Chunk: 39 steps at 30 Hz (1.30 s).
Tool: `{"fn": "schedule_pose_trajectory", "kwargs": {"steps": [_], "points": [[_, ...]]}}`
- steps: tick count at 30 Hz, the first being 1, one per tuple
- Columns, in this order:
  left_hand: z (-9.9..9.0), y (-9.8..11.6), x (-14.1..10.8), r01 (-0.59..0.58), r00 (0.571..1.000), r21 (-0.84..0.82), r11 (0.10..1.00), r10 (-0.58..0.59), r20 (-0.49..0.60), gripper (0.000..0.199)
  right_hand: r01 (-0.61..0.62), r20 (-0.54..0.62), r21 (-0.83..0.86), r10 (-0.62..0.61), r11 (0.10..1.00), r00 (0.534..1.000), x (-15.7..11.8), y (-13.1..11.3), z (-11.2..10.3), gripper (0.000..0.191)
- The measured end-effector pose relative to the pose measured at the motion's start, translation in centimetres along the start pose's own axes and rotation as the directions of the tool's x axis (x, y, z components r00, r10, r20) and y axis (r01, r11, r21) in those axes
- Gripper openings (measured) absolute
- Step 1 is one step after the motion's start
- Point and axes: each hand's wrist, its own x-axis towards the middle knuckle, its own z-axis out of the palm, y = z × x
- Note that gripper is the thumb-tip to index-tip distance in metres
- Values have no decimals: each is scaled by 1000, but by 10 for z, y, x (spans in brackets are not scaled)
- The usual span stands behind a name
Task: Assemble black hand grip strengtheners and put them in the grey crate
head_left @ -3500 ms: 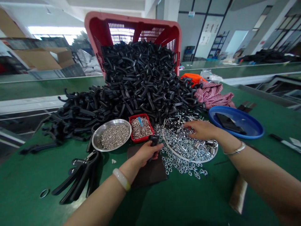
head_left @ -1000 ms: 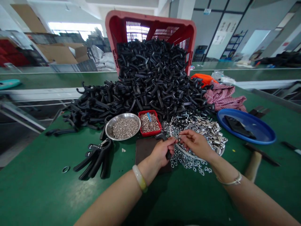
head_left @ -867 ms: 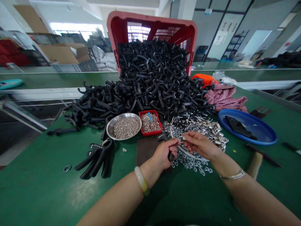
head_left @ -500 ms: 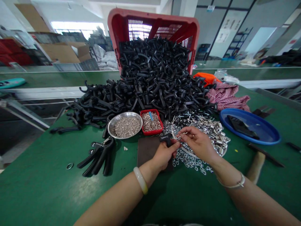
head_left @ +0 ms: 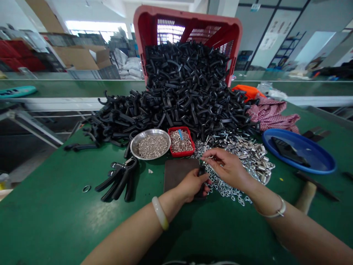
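Observation:
My left hand (head_left: pixel 191 186) is closed round a black plastic handle piece (head_left: pixel 202 169), above the right side of a dark flat plate (head_left: pixel 176 170). The hand hides much of that piece. My right hand (head_left: pixel 228 167) pinches a small metal part (head_left: pixel 203 159) at the upper end of the handle piece; its exact kind is too small to make out. Under and beside my right hand spreads a heap of small shiny metal links (head_left: pixel 226 189) and bent metal pieces (head_left: pixel 257 158). Black spring clamps (head_left: pixel 118 180) lie left of the plate.
A steel bowl (head_left: pixel 134 151) of small rivets and a red tray (head_left: pixel 182 153) of pins stand beyond the plate. Behind them, black handle pieces (head_left: pixel 182 95) spill from a tipped red crate (head_left: pixel 237 40). On the right are a blue tray (head_left: pixel 322 162) and a hammer (head_left: pixel 307 193).
The handle piece has turned more upright in my left hand, and its wide end no longer shows. My right hand has shifted slightly left with its pinch at the piece's top.

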Motion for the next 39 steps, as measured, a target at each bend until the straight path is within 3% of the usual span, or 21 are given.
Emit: {"fn": "schedule_pose_trajectory", "kwargs": {"steps": [8, 12, 14, 16, 19, 21, 23, 25, 27, 29, 31, 34, 39], "points": [[-4, 0, -1, 17, 1000, 32, 999, -17, 5, 10, 132, 4, -136, -133, 982, 991, -1, 12, 3, 13], [-6, -3, 2, -79, 996, 192, 978, 87, -34, 12, 150, 126, -171, -130, 974, 984, 2, 12, -1, 11], [-8, -3, 2, -135, 988, 261, 956, 150, -38, 16, 63, 164, -124, -43, 990, 986, 6, 15, -4, 10], [-10, -2, 0, -171, 985, 269, 948, 172, 20, 20, -101, 180, 19, 96, 995, 979, 8, 22, -4, 11], [-16, 0, -6, -182, 975, 207, 961, 149, 165, 28, -357, 275, 291, 280, 887, 920, 7, 38, -2, 18], [-20, 2, -8, -141, 964, 100, 985, 113, 241, 31, -437, 346, 328, 324, 838, 881, 6, 51, -1, 22], [-24, 4, -8, -55, 961, -46, 997, 65, 269, 32, -415, 296, 175, 354, 893, 887, 10, 64, -4, 21], [-28, 7, -4, 52, 963, -183, 982, -1, 270, 34, -325, 115, -137, 340, 936, 933, 21, 77, -12, 20], [-32, 9, 3, 114, 970, -287, 951, -44, 239, 36, -236, 14, -496, 280, 835, 960, 38, 90, -21, 22], [-36, 11, 10, 123, 979, -369, 921, -53, 195, 37, -157, 74, -707, 293, 689, 953, 58, 101, -26, 25], [-39, 11, 15, 110, 988, -422, 900, -53, 145, 38, -111, 150, -777, 353, 620, 924, 75, 109, -24, 26], [-43, 10, 18, 122, 991, -438, 891, -83, 107, 40, -95, 194, -786, 390, 611, 900, 91, 116, -14, 25], [-48, 7, 18, 144, 987, -458, 877, -97, 125, 39, -116, 188, -805, 436, 581, 880, 93, 124, -14, 22]]}}
